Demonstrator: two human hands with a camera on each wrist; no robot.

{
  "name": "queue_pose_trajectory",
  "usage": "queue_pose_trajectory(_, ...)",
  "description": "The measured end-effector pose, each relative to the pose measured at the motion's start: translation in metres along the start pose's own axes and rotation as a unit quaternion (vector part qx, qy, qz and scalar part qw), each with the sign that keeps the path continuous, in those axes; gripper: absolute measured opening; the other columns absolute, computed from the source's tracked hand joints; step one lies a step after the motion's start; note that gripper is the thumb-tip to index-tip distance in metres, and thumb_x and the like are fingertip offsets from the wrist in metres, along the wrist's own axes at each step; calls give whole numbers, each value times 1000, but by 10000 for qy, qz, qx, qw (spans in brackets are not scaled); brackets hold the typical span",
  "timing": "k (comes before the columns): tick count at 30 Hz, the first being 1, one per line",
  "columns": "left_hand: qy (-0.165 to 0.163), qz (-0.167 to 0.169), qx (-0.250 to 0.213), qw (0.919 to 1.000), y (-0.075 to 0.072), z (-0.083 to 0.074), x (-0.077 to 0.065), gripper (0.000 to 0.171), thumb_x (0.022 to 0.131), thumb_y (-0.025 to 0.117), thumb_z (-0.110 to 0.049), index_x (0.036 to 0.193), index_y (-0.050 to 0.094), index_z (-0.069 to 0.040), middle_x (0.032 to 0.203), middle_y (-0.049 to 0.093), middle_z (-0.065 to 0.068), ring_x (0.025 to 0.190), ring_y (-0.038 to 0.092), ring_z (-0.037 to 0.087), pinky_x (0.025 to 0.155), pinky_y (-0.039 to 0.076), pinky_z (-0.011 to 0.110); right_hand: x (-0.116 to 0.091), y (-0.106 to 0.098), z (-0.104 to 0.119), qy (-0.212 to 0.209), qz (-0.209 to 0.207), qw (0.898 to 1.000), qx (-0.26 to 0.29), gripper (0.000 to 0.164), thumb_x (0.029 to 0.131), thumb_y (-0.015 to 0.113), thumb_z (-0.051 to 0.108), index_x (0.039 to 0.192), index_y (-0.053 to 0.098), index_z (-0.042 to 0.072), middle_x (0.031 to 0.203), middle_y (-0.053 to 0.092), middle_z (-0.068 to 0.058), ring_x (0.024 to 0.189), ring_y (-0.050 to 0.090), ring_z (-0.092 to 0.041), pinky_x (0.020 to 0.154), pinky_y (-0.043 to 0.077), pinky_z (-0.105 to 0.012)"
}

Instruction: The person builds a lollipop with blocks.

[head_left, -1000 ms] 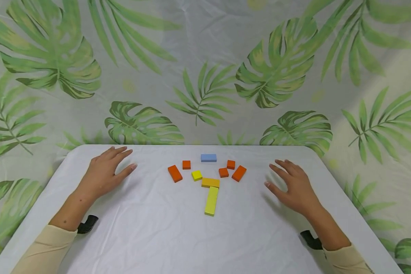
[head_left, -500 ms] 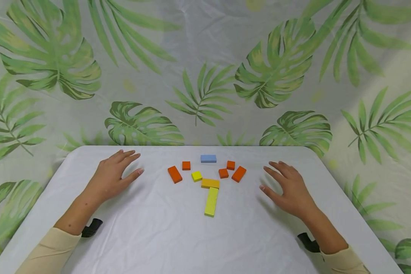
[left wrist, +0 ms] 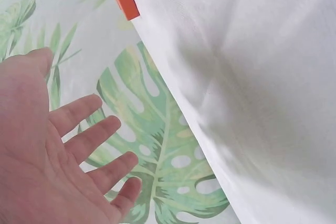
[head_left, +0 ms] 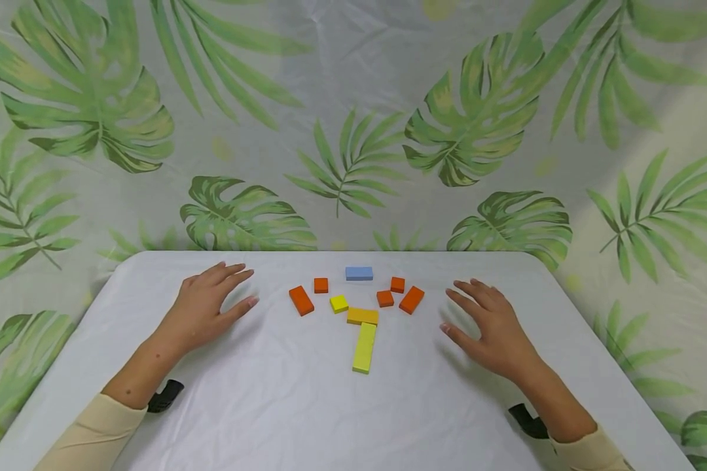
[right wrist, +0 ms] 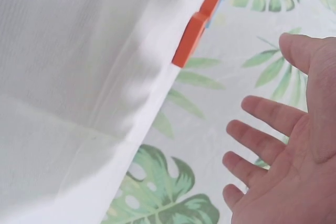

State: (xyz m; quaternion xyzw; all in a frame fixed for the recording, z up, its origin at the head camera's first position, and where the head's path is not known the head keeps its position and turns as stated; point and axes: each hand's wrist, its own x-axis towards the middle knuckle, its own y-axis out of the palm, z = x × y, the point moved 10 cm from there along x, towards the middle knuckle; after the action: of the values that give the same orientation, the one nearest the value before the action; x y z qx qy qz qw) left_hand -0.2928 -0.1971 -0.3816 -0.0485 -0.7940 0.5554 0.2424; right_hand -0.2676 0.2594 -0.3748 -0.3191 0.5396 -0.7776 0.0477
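Above the left part of the table hovers my left hand (head_left: 203,307), fingers extended and holding nothing. Nearest to it lies a long orange-red block (head_left: 302,300), with a small orange-red block (head_left: 321,285) behind. My right hand (head_left: 491,330) hovers on the other side, its spread fingers apart from everything. Closest there is another long orange-red block (head_left: 411,299), beside two small orange-red cubes, one in front (head_left: 385,298) and one behind (head_left: 397,284). Both wrist views show palms with nothing in them.
Mid-table lie a yellow cube (head_left: 339,303), an amber block (head_left: 362,316) and a long yellow-green block (head_left: 364,348) touching the amber one. A blue block (head_left: 359,273) lies farthest back. The white-covered table (head_left: 259,418) meets a leaf-patterned cloth (head_left: 353,78) behind.
My left hand has moved right and slightly nearer to me, towards the blocks. The right hand has drifted a little left. The blocks have stayed where they were.
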Motion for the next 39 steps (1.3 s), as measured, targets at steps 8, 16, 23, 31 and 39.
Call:
queue_pose_trajectory(8, 87, 112, -72, 9999, 3, -13, 3, 57, 105, 66, -43, 152, 59, -12, 157, 54, 13, 150, 40, 46, 110, 32, 73, 3, 7, 13, -139, 161, 9998, 27, 64, 90, 84, 31, 147, 64, 7, 153, 57, -15, 147, 43, -45, 116, 29, -72)
queue_pose_trajectory(16, 167, 213, -138, 9995, 11, -24, 6, 58, 106, 63, -47, 154, 58, -15, 159, 53, 10, 151, 40, 43, 110, 31, 71, 5, 17, 28, -144, 475, 9987, 83, 69, 92, 83, 35, 151, 60, 8, 156, 55, -12, 151, 39, -41, 121, 26, -67)
queue_pose_trajectory(23, 189, 321, -210, 9991, 18, -36, 11, 60, 106, 62, -50, 155, 57, -16, 160, 52, 8, 153, 38, 42, 112, 29, 70, 7, 29, 40, -122, 803, 9966, 129, 72, 93, 81, 41, 154, 57, 10, 158, 54, -8, 153, 39, -36, 124, 25, -63)
queue_pose_trajectory(31, 317, 477, -234, 9981, 33, -52, 16, 61, 105, 62, -54, 154, 58, -19, 158, 54, 6, 153, 40, 39, 112, 30, 68, 10, 41, 60, -349, 1009, 9937, 334, 70, 93, 81, 42, 152, 59, 13, 157, 55, -6, 150, 43, -32, 126, 24, -58)
queue_pose_trajectory(39, 373, 685, -297, 9965, 49, -65, 20, 64, 103, 61, -59, 154, 58, -19, 159, 54, 2, 154, 39, 34, 114, 30, 66, 8, 55, 77, -547, 1273, 9893, 455, 69, 94, 81, 45, 151, 60, 12, 161, 51, -3, 151, 43, -27, 127, 26, -56)
